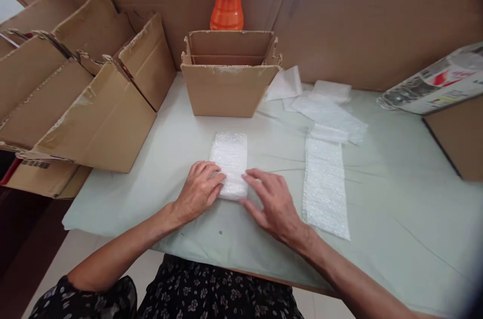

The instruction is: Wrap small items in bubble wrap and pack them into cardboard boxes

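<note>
A rectangular piece of bubble wrap (231,155) lies flat on the cloth-covered table in front of me, with a folded or layered near end. My left hand (202,184) is closed at its left edge, fingers and thumb overlapping the wrap. At the right edge is my right hand (269,201), its thumb and fingers spread apart, the fingertips at the wrap's side. Farther right lies a longer strip of bubble wrap (325,183), and nothing touches it but the loose sheets at its top end.
An open cardboard box (224,90) stands behind the wrap, before an orange bottle (227,4). Several cardboard bins (101,123) fill the left side. Loose wrap pieces (326,105) lie at the back. A clear plastic package (437,80) rests near a cardboard piece (460,138) at right.
</note>
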Motion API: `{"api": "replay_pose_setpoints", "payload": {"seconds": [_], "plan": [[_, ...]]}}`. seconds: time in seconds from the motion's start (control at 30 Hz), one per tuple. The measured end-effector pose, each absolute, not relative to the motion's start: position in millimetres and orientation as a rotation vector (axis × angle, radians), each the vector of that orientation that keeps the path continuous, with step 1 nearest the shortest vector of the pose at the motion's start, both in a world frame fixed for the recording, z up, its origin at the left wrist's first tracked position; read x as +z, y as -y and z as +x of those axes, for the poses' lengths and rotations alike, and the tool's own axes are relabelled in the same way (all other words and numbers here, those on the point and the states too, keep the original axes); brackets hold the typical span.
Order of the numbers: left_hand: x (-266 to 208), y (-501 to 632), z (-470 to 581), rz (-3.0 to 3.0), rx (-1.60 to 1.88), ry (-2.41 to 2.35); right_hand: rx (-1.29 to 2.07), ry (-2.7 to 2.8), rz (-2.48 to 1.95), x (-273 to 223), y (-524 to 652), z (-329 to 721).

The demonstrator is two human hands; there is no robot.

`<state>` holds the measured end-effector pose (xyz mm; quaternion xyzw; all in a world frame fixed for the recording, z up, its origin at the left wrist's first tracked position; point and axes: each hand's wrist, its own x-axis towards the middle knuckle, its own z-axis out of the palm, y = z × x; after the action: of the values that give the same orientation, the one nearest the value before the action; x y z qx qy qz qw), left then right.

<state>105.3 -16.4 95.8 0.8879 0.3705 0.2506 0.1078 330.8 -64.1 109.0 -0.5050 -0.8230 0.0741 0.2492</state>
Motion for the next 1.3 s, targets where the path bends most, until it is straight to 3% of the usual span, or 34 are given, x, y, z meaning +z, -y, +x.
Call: {"api": "replay_pose_setpoints", "payload": {"seconds": [0.13,0.33,0.53,0.67,0.97,1.13,1.3], "plan": [[103.1,29.7,95.3,2.592,0.711,-0.986,0.241,2.464,-1.253,105.5,70.7,325.5],[118.1,48.3,85.2,2.282,0.581,-0.945,0.837,2.198,-1.339,106.3,77.1,334.6],[101.0,10.5,107.9,2.365,0.598,-1.363,0.436,2.168,-1.656,102.5,44.4,339.8],[93.8,7.5,111.7,2.339,0.573,-1.524,0.396,2.307,-1.726,102.5,17.7,334.2],[86.8,26.6,109.2,1.944,0.824,-1.366,0.593,2.210,-1.404,79.2,25.0,334.9],[83.5,29.0,107.0,1.864,0.899,-1.362,0.379,2.112,-1.480,88.3,35.7,334.5],[87.2,29.4,106.5,1.808,0.846,-1.373,0.296,2.451,-1.248,108.2,55.7,328.0]]}}
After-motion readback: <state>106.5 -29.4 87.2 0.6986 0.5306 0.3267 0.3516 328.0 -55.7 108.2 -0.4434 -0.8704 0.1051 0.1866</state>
